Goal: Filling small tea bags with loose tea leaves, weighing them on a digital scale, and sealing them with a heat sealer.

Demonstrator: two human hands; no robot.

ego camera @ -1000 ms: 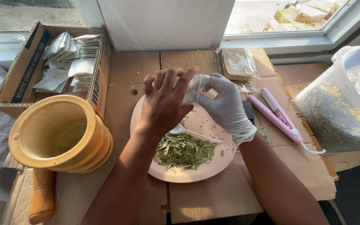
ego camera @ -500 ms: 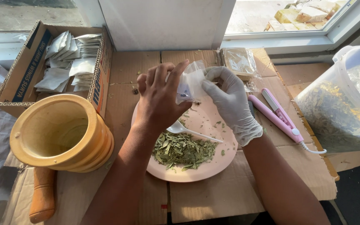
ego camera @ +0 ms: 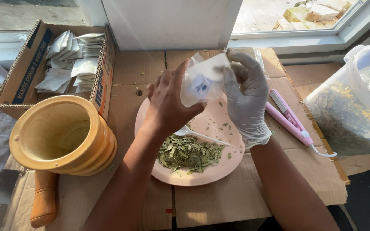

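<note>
Clear little bag [ego camera: 203, 81] held up by both hands.
Left hand [ego camera: 170, 102] and gloved right hand [ego camera: 246, 96] pinching bag above pink plate [ego camera: 219, 171] of leaves [ego camera: 187, 152], middle of frame.

Your hands [ego camera: 168, 102] [ego camera: 246, 96] meet over the plate [ego camera: 232, 164], a bag [ego camera: 202, 81] between them. On the plate sit leaves [ego camera: 188, 153] with a spoon [ego camera: 198, 134] just behind. Left of it stands the mortar [ego camera: 61, 136], a pestle [ego camera: 43, 201] before it, a box [ego camera: 20, 72] of sachets [ego camera: 71, 57] behind. Right lies the sealer [ego camera: 288, 120], then the tub [ego camera: 352, 102].
</note>
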